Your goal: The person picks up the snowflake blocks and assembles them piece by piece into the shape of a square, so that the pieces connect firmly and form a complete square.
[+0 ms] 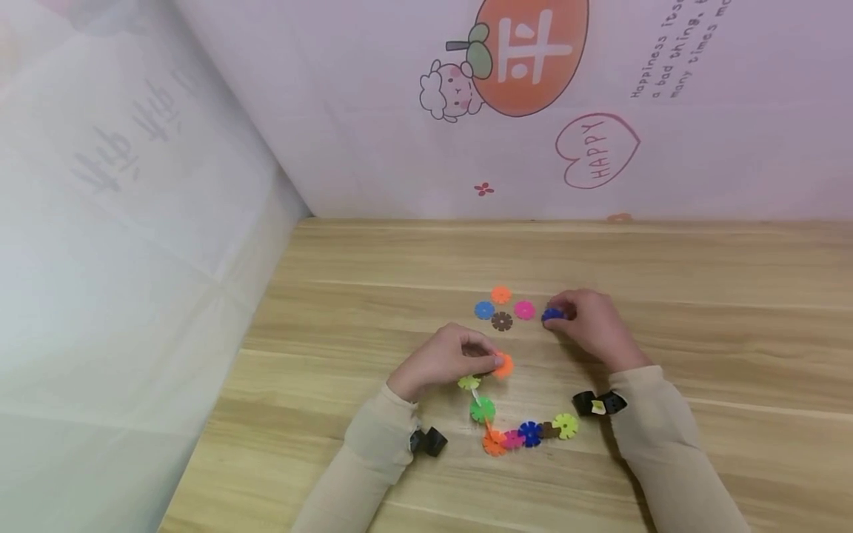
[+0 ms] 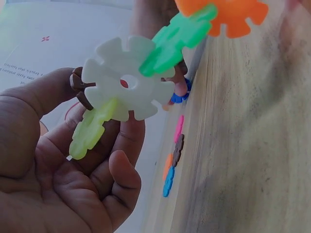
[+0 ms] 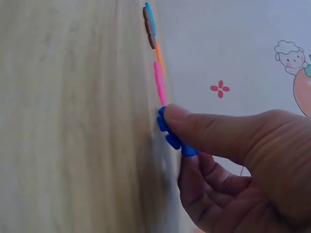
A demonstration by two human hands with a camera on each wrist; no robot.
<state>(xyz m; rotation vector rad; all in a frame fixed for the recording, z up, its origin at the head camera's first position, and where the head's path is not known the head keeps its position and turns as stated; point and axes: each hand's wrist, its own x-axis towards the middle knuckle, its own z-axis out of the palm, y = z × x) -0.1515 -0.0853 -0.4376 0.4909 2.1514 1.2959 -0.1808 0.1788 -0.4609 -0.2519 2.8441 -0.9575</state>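
Observation:
My left hand (image 1: 448, 360) pinches the upper end of a chain of notched plastic discs, by an orange disc (image 1: 504, 365). In the left wrist view a brown disc (image 2: 80, 87) lies at the thumb, beside a yellow-green disc (image 2: 92, 128), a white disc (image 2: 124, 82) and a green disc (image 2: 177, 41). The chain bends at an orange disc (image 1: 494, 443) and runs right to a yellow-green disc (image 1: 565, 426). Farther right, my right hand (image 1: 589, 326) pinches a dark blue disc (image 3: 170, 131) between thumb and fingers. Fingers partly cover that disc.
Loose discs lie between and beyond the hands: orange (image 1: 501, 295), light blue (image 1: 484, 310), brown (image 1: 502, 321) and pink (image 1: 525, 310). A printed cloth (image 1: 373, 133) hangs behind the wooden table (image 1: 746, 311), and a white sheet (image 1: 200, 296) borders its left side.

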